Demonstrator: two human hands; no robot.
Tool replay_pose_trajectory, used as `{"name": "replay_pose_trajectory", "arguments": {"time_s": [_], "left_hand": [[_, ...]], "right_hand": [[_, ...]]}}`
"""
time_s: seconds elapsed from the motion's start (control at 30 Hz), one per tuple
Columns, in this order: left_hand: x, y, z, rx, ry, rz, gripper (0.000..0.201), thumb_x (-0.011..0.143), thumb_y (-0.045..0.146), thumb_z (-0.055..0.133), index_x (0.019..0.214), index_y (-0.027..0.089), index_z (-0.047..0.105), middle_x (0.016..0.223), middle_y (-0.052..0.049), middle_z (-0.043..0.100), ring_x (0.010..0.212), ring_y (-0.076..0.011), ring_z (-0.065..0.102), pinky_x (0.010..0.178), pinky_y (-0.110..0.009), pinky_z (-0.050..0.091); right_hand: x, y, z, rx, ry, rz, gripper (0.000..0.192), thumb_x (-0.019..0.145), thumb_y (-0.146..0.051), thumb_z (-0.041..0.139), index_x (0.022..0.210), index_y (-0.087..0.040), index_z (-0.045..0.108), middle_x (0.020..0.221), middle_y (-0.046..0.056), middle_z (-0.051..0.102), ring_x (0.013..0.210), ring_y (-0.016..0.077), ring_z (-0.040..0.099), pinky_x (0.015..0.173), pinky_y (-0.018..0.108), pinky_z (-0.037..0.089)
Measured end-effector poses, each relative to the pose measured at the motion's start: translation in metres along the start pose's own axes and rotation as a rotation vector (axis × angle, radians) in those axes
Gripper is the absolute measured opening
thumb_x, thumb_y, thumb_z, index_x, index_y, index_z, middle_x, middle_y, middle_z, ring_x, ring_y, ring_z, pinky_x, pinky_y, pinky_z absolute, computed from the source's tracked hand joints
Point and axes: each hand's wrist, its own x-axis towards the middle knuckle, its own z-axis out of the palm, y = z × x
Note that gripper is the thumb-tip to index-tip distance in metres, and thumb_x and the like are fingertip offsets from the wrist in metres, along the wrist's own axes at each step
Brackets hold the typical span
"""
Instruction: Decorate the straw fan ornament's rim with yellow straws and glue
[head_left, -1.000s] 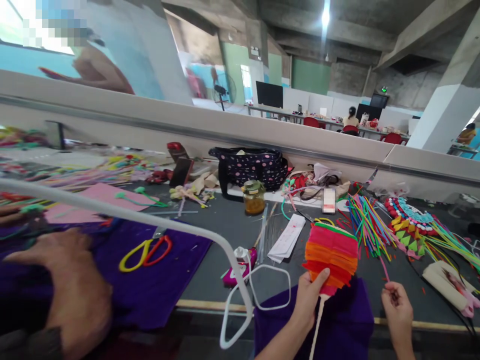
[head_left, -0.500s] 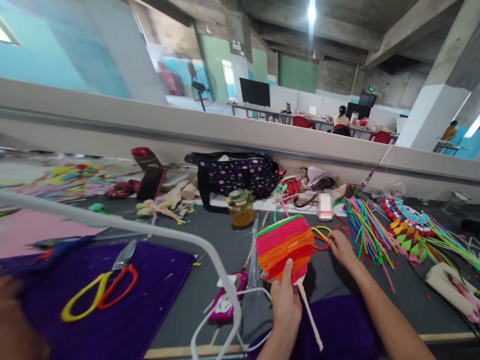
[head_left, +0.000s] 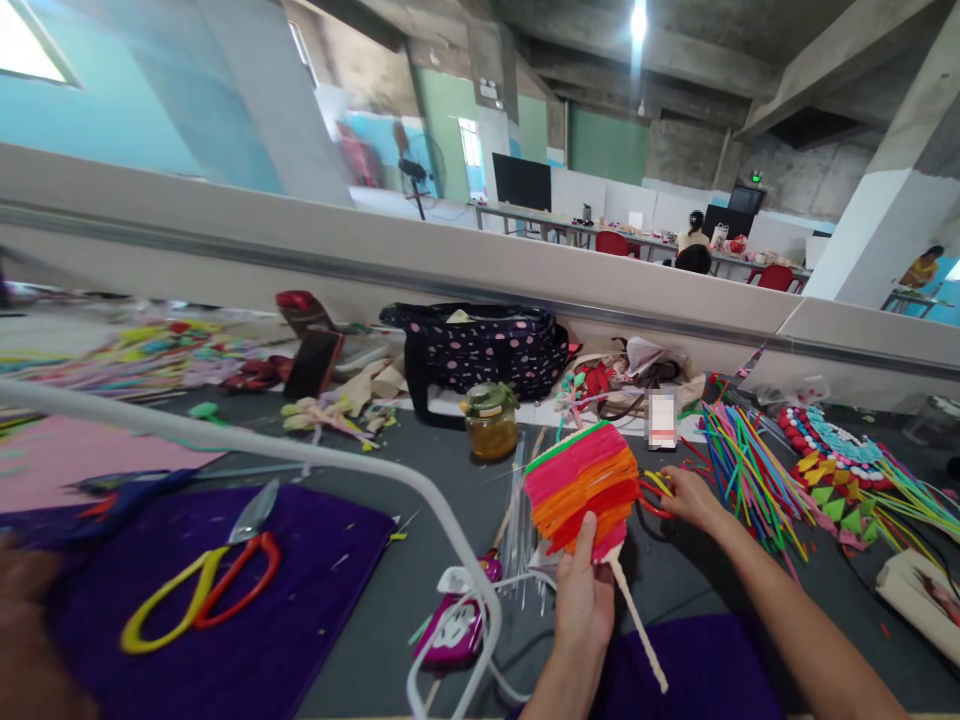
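I'm watching the left hand (head_left: 583, 605) clamping the striped pink-orange-red pipe-cleaner fan (head_left: 583, 487), woven full, above the grey table (head_left: 390, 590); right hand (head_left: 688, 495) is closing on red-yellow scissor handles (head_left: 651, 492); trimming seems left.

Left hand (head_left: 583, 600) gripping striped fan (head_left: 583, 487), right hand (head_left: 688, 497) on scissors (head_left: 649, 497)

A polka-dot bag (head_left: 487, 345), glass jar (head_left: 491, 423) and yellow-red scissors (head_left: 202, 580) on purple cloth (head_left: 225, 610)

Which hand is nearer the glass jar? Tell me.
Left. The left hand holds the striped fan below the jar; the right hand reaches farther to the jar's right.
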Motion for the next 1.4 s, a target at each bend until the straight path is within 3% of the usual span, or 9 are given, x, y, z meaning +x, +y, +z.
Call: {"name": "replay_pose_trajectory", "arguments": {"time_s": [0.2,0.27,0.37,0.47,0.57,0.63,0.73,1.03,1.4], "left_hand": [[-0.009,0.003,0.016,-0.065,0.028,-0.107,0.014,0.083,0.011,0.064,0.095,0.017,0.067,0.082,-0.004,0.076,0.07,-0.0157,0.072,0.07,-0.026,0.059],[-0.014,0.003,0.022,-0.095,0.024,-0.15,0.011,0.083,0.012,0.063,0.093,0.016,0.067,0.078,-0.003,0.075,0.066,-0.0154,0.071,0.065,-0.026,0.059],[-0.024,0.002,0.029,-0.127,0.022,-0.214,0.01,0.084,0.013,0.063,0.094,0.015,0.066,0.076,-0.003,0.075,0.061,-0.0148,0.07,0.058,-0.025,0.058],[-0.035,0.0,0.036,-0.143,-0.004,-0.282,0.013,0.084,0.014,0.064,0.096,0.016,0.065,0.073,-0.002,0.074,0.055,-0.0138,0.068,0.053,-0.024,0.057],[-0.05,0.001,0.041,-0.138,-0.029,-0.345,0.013,0.083,0.015,0.066,0.095,0.014,0.064,0.07,-0.002,0.073,0.05,-0.013,0.066,0.051,-0.024,0.057],[-0.059,0.002,0.044,-0.134,-0.037,-0.38,0.01,0.083,0.016,0.066,0.092,0.014,0.064,0.069,-0.002,0.072,0.049,-0.0128,0.066,0.05,-0.024,0.057],[-0.073,0.005,0.046,-0.118,-0.048,-0.415,0.009,0.084,0.018,0.065,0.091,0.013,0.062,0.067,-0.002,0.072,0.046,-0.0123,0.065,0.048,-0.024,0.056],[-0.097,0.006,0.046,0.015,-0.145,-0.518,0.015,0.081,0.023,0.069,0.087,0.013,0.06,0.057,-0.001,0.068,0.041,-0.0168,0.063,0.03,-0.019,0.039],[-0.108,0.007,0.046,0.019,-0.129,-0.462,0.012,0.088,0.018,0.058,0.095,0.01,0.062,0.06,-0.003,0.069,0.04,-0.0141,0.061,0.059,-0.031,0.059]], "right_hand": [[-0.098,-0.005,-0.009,0.369,0.191,0.118,0.043,0.086,-0.034,0.046,0.122,-0.012,0.054,0.073,0.002,0.06,0.05,0.0125,0.054,0.043,0.022,0.042],[-0.129,-0.014,-0.007,0.8,0.314,0.217,0.054,0.083,-0.041,0.058,0.13,-0.017,0.048,0.08,0.003,0.059,0.049,0.0104,0.051,0.041,0.021,0.04],[-0.162,-0.031,-0.002,1.022,0.447,0.216,0.065,0.077,-0.04,0.067,0.136,-0.028,0.042,0.086,0.001,0.056,0.055,0.0105,0.051,0.044,0.021,0.044],[-0.178,-0.045,0.003,0.909,0.551,0.142,0.08,0.069,-0.035,0.073,0.139,-0.033,0.034,0.093,0.001,0.056,0.059,0.0117,0.053,0.051,0.023,0.049],[-0.184,-0.054,0.003,0.657,0.577,0.134,0.074,0.072,-0.031,0.071,0.136,-0.029,0.036,0.09,0.002,0.058,0.063,0.016,0.058,0.058,0.029,0.053],[-0.184,-0.06,-0.001,0.452,0.595,0.072,0.069,0.07,-0.031,0.073,0.132,-0.026,0.041,0.099,0.006,0.06,0.082,0.0239,0.062,0.074,0.037,0.054],[-0.18,-0.07,-0.009,0.229,0.648,-0.048,0.073,0.068,-0.035,0.076,0.131,-0.022,0.041,0.121,0.015,0.054,0.113,0.0334,0.052,0.095,0.048,0.044],[-0.172,-0.084,-0.021,0.056,0.716,-0.133,0.068,0.071,-0.035,0.068,0.129,-0.018,0.037,0.116,0.016,0.051,0.109,0.0326,0.052,0.085,0.048,0.049],[-0.171,-0.089,-0.023,-0.023,0.771,-0.188,0.065,0.075,-0.036,0.064,0.131,-0.017,0.036,0.114,0.016,0.048,0.105,0.0321,0.05,0.082,0.049,0.049]]}}
